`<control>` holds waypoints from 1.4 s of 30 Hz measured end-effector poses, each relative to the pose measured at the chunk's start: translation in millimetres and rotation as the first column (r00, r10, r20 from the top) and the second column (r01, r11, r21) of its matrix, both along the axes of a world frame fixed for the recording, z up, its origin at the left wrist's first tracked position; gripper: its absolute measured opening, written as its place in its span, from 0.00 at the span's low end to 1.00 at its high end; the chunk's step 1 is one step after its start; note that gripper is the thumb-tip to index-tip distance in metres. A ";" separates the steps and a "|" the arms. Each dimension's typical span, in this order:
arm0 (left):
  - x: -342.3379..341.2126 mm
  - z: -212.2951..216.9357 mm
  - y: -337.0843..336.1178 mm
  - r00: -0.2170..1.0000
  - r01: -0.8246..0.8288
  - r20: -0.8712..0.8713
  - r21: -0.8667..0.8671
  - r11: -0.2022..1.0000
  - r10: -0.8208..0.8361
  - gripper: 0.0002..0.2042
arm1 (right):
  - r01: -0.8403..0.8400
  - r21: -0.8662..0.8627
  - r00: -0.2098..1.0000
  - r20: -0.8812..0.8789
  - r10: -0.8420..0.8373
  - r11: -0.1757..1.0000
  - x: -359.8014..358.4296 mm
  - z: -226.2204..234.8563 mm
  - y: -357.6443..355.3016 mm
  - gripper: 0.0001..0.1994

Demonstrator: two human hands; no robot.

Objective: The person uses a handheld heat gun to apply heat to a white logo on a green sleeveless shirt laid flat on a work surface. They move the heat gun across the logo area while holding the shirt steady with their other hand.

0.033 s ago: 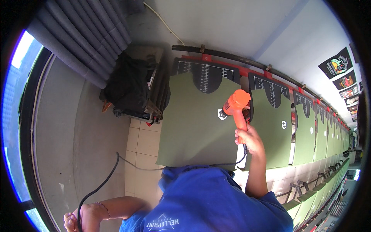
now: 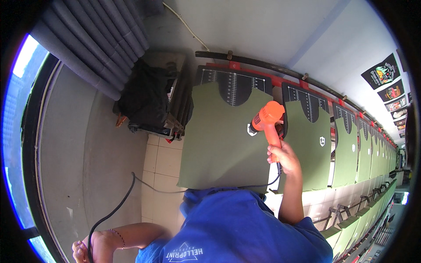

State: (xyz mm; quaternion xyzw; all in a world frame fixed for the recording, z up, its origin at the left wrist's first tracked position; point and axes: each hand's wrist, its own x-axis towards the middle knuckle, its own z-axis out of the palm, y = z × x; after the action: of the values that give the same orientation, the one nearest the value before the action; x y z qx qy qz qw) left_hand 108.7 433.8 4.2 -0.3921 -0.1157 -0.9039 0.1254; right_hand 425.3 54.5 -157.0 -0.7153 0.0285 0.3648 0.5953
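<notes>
A person in a blue shirt [image 2: 245,225] stands at the near edge of a green cloth panel [image 2: 219,144] laid on a black board [image 2: 233,90]. The right hand [image 2: 287,158] is clamped around the handle of an orange heat gun [image 2: 272,116], which is over the panel's right half, its nozzle tipped down and left at a small white badge [image 2: 250,133]; the angle seems chosen to aim at that spot alone. The cloth's neck cut-out bares the board's ruler marks, probably there for lining it up. The left hand [image 2: 99,244] is out at the near left, fingers curled, beside a dark cord [image 2: 110,215]; I cannot tell whether it grips it, though that would keep slack off the cloth. More green panels [image 2: 305,153] run rightward in a row, seemingly spaced for working one by one.
</notes>
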 end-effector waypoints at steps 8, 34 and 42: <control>-51.7 -17.0 16.3 0.996 -0.087 -0.043 -0.112 0.990 0.082 0.34 | 0.041 0.004 0.999 -0.017 -0.041 0.999 9.2 1.1 2.0 0.10; -7.5 -4.2 -1.2 0.997 -0.020 -0.072 0.008 1.000 0.021 0.23 | 0.029 -0.019 0.999 0.043 -0.028 0.999 13.2 -5.6 4.4 0.11; -50.3 -22.0 9.0 0.986 -0.154 -0.092 -0.164 0.975 0.140 0.32 | 0.041 -0.052 0.997 0.069 -0.037 0.998 7.5 0.2 1.8 0.10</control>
State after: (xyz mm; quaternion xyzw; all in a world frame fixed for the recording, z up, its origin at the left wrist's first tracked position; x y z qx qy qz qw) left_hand 58.4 442.8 -17.8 -0.4277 -0.2160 -0.8626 0.1624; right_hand 432.9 56.3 -156.8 -0.7422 0.0321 0.3277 0.5837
